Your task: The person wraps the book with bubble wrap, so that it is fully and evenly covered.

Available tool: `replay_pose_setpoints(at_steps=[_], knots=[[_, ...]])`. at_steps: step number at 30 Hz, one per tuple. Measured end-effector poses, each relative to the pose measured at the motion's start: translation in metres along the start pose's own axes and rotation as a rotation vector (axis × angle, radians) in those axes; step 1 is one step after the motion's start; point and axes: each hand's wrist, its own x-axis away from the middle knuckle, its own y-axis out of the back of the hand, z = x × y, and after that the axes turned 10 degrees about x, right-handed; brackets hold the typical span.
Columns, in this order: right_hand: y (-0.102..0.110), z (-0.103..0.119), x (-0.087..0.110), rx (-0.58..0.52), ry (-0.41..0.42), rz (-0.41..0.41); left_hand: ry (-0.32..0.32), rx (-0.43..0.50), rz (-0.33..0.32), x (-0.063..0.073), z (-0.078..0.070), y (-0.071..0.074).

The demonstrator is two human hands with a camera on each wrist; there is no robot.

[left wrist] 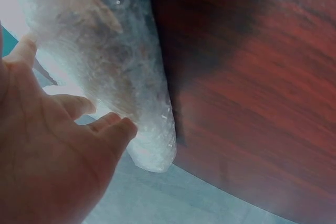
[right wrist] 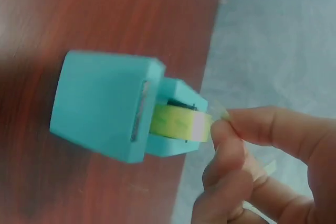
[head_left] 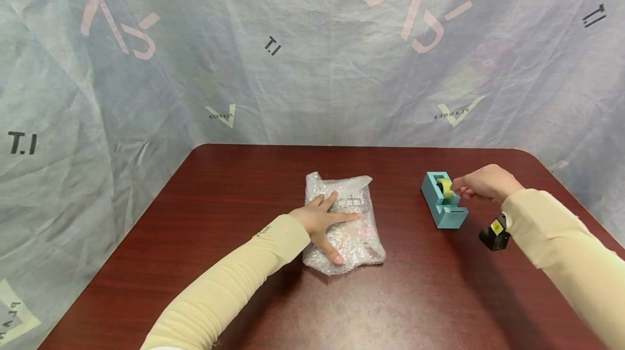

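Note:
A flat package in clear bubble wrap (head_left: 361, 247) lies on the table. My left hand (head_left: 323, 222) rests on it with fingers spread, palm down; in the left wrist view the fingertips touch the wrap (left wrist: 126, 61). To the right stands a turquoise tape dispenser (head_left: 449, 218) holding a yellowish roll of tape (head_left: 446, 188). My right hand (head_left: 488, 183) is at the roll's right side. In the right wrist view, its thumb and index finger (right wrist: 257, 121) pinch a thin, clear end of tape beside the roll (right wrist: 178, 123), the other fingers curled below.
The dark red-brown table (head_left: 234, 187) carries the package near its middle and the dispenser at the right. A grey printed cloth (head_left: 312, 68) hangs behind the table and along its sides. A small black device (head_left: 495, 233) is worn at my right wrist.

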Motion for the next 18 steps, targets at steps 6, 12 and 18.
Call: replay_pose_setpoints(at_steps=[6,12,18], knots=[[-0.002,-0.010,-0.002,-0.265,-0.062,0.191,0.001,0.005,0.001,-0.001,0.000,-0.001],[-0.008,-0.015,-0.002,-0.180,-0.029,0.246,0.002,0.018,-0.001,0.000,0.000,-0.001],[-0.017,-0.011,0.002,-0.175,-0.035,0.232,-0.002,0.035,0.007,0.001,0.001,-0.001]])
